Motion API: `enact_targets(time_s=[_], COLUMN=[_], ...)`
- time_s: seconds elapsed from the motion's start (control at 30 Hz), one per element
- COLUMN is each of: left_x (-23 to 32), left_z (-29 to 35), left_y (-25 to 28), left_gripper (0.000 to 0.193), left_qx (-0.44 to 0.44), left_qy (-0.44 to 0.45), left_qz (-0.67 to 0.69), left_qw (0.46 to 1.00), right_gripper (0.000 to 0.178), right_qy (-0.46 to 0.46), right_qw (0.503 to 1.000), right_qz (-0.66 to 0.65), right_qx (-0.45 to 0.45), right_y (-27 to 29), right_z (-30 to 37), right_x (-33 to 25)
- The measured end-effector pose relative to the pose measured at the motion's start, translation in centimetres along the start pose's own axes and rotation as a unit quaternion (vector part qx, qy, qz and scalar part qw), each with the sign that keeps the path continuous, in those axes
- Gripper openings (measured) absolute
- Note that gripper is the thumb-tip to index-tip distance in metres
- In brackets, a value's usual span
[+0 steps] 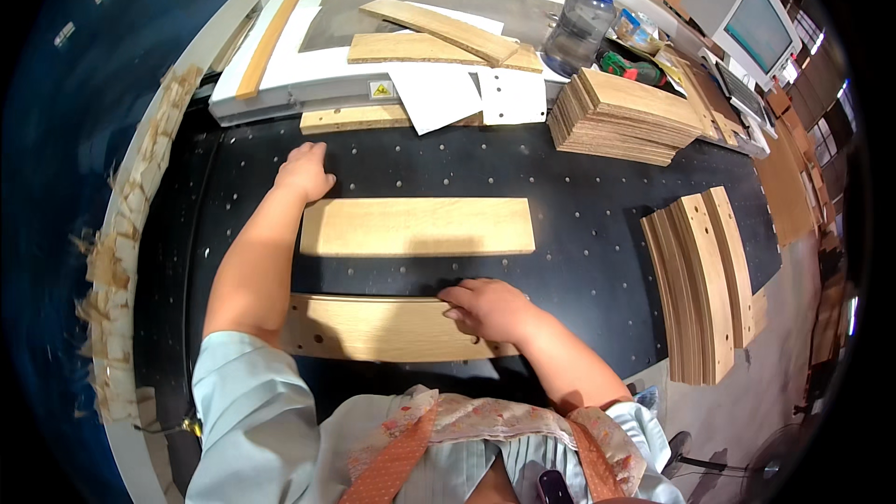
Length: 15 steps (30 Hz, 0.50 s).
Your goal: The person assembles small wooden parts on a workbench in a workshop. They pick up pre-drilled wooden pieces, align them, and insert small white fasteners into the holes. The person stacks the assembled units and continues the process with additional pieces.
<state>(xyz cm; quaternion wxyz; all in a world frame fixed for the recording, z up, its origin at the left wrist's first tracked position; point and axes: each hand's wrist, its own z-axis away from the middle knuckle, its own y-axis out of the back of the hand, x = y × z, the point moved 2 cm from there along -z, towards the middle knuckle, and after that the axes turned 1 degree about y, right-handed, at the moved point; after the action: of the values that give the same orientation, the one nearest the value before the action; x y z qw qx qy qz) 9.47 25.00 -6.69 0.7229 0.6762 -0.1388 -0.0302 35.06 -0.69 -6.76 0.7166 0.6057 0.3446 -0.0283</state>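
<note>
A plain pale wooden board [417, 227] lies flat across the dark dotted table. Just beyond its far left corner is my left hand [306, 174], open, its thumb apart from the fingers and nothing visible in it. Closer to me lies a second wooden board [373, 329] with drilled holes near its ends; its far edge shows a double line. My right hand [493, 310] is closed on that far edge toward the right, fingertips over the edge and thumb on the top face. The hand covers part of the board's right end.
Stacked boards [625, 117] stand at the back right, and drilled boards [695, 285] stand at the right edge. Behind, a white machine bed [280, 89] carries loose strips, paper sheets [434, 98] and a blue-capped water bottle [581, 23]. A monitor [756, 19] stands far right.
</note>
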Motion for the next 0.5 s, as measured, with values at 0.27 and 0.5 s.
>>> enact_targets(time_s=[0.27, 0.5], left_x=[-8.7, -7.5], left_z=[-14.1, -12.8], left_y=[-7.5, -7.5], left_gripper=[0.052, 0.049], left_qx=[0.227, 0.187], left_qy=[0.238, 0.228], left_qz=[0.345, 0.344], left_qw=[0.879, 0.892], right_gripper=[0.025, 0.028], right_qy=[0.030, 0.034], right_qw=[0.994, 0.993], right_qz=[0.012, 0.039], right_qx=[0.103, 0.107], right_y=[-0.6, -0.6], right_z=[1.1, 1.7], right_x=[2.3, 2.7])
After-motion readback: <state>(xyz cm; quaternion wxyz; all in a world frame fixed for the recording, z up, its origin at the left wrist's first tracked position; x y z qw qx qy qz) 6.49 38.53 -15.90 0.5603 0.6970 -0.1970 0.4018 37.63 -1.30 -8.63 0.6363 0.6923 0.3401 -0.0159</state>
